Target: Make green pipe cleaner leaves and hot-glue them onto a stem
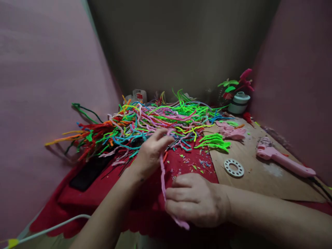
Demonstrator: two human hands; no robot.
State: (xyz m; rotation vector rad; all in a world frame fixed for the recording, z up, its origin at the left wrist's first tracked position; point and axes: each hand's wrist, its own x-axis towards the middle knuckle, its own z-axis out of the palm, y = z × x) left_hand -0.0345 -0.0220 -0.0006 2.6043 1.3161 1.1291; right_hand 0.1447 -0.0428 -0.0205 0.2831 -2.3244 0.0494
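Observation:
A pink pipe cleaner point(163, 174) runs between my two hands over the near part of the red-covered table. Closed around its upper part is my left hand point(151, 152), with a short end showing above the fingers. My right hand point(195, 200) grips it lower down, near the table's front edge, and the bottom end sticks out below that fist. Just beyond my left hand spreads a large tangled heap of coloured pipe cleaners point(166, 119). Small coloured fibre scraps point(201, 162) lie on the cloth above my right hand.
Right of the cloth lies a brown board point(249, 186) with a white ring with holes point(233, 168), a pink corded tool point(285, 160) and bundles of green pipe cleaners point(214, 142). A black phone-like slab point(89, 173) rests at left. A white jar point(239, 103) stands at the back right.

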